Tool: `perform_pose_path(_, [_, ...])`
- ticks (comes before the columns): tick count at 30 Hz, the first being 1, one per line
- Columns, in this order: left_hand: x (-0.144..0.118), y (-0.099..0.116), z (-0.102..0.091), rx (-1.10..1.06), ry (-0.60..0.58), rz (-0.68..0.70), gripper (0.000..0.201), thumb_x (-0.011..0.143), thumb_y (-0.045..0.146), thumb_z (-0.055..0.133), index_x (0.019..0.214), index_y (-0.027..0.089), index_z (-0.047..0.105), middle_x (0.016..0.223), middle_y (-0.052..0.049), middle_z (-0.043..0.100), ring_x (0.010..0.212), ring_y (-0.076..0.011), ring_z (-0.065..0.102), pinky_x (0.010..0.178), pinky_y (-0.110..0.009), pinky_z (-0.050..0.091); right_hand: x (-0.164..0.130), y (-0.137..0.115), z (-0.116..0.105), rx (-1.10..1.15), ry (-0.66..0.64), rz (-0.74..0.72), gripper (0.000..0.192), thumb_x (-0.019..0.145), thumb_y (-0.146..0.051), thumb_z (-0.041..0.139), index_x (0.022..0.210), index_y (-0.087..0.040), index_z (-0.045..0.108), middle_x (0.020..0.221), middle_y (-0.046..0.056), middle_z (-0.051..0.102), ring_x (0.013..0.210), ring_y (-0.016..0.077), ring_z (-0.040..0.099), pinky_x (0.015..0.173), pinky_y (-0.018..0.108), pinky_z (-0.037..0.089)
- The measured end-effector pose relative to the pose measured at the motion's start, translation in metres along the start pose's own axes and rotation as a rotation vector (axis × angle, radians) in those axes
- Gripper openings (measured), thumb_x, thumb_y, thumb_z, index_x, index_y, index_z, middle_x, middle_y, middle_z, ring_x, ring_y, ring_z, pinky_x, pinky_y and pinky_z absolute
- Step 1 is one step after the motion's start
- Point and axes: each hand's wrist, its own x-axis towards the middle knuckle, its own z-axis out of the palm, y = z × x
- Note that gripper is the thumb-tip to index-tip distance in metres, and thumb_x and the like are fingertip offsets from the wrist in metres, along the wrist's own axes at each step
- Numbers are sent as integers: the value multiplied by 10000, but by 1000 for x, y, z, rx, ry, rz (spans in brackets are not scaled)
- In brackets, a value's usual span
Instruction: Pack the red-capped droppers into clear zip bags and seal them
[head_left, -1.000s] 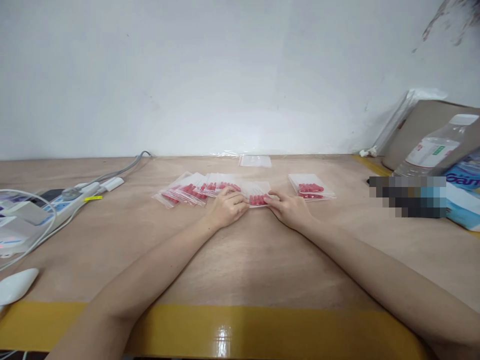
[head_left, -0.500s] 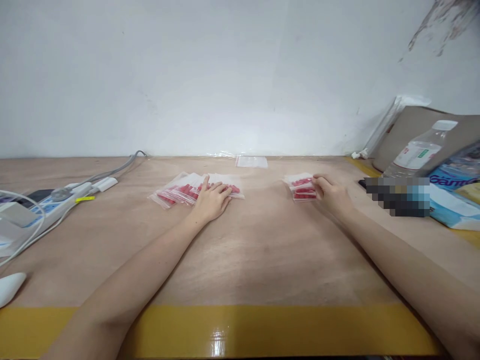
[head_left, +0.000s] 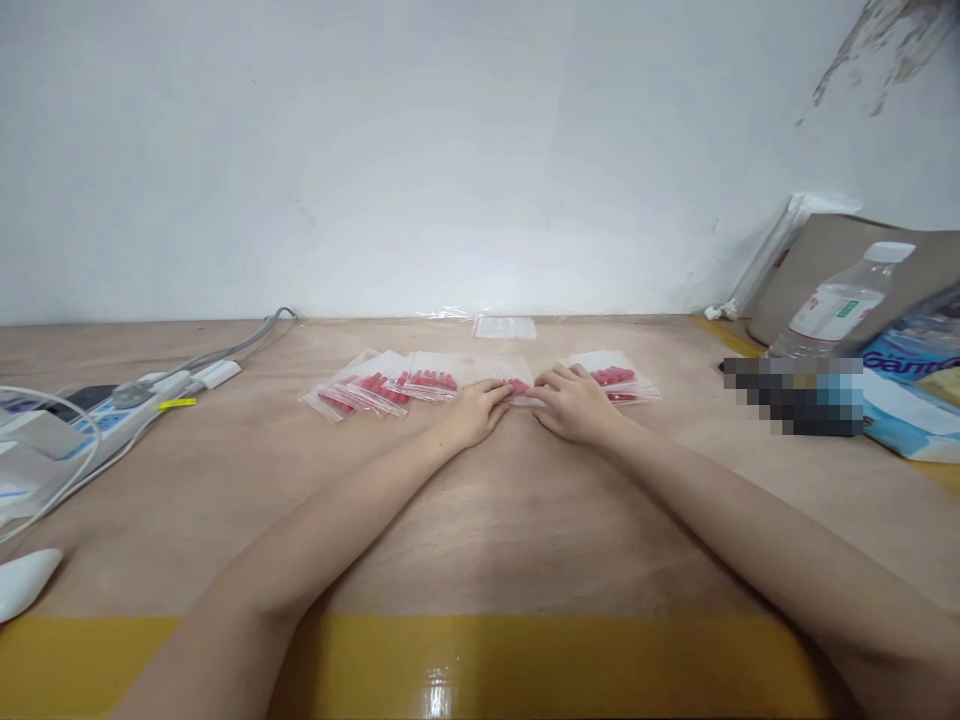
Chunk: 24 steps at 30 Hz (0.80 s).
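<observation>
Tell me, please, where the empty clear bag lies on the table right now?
In the head view the empty clear bag lies flat at the table's far edge by the wall, near the centre, beyond the row of red-filled bags.

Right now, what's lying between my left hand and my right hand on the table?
In the head view, one small clear bag of red pieces lies between the left hand and the right hand, with both hands' fingertips touching it.

Wooden table: bagged red parts, power strip, bottle.
</observation>
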Motion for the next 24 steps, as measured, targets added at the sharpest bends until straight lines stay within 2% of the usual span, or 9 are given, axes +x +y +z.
perform_pose_path(3, [-11, -10, -7, 45, 26, -5, 302, 856, 213, 516, 1151, 158, 550, 1149, -98, 573, 1010, -195, 578, 841, -304, 495, 9, -5, 15, -67, -38, 31, 179, 783, -177, 507, 891, -176, 649, 832, 75, 643, 831, 212, 493, 730, 338, 260])
perform_pose_path(7, [-25, -22, -16, 179, 7, 55, 239, 885, 225, 475, 1096, 195, 581, 1102, -57, 604, 870, -166, 629, 698, -259, 527, 6, -6, 28, -63, 7, 91, 199, 828, -169, 467, 788, -172, 662, 759, 64, 654, 780, 185, 485, 735, 331, 237])
perform_pose_path(10, [-25, -24, -17, 222, 0, 83, 212, 892, 229, 465, 1045, 180, 603, 1064, -65, 616, 843, -172, 629, 670, -258, 518, 3, -7, 30, -46, 59, 77, 226, 849, -180, 454, 767, -181, 665, 731, 53, 654, 756, 169, 477, 745, 324, 229])
perform_pose_path(16, [-19, -28, -15, 316, -47, 170, 200, 884, 175, 440, 831, 157, 632, 827, -62, 628, 677, -153, 607, 548, -234, 464, 4, -7, 29, -55, 113, 41, 248, 864, -190, 443, 752, -180, 664, 712, 45, 648, 737, 158, 472, 749, 324, 227])
perform_pose_path(24, [-18, -27, -17, 387, -29, 255, 264, 902, 167, 379, 761, 131, 599, 731, -60, 584, 610, -138, 563, 524, -235, 421, 5, -9, 29, 0, 163, 10, 229, 868, -253, 453, 798, -198, 664, 746, 44, 652, 773, 166, 482, 772, 332, 242])
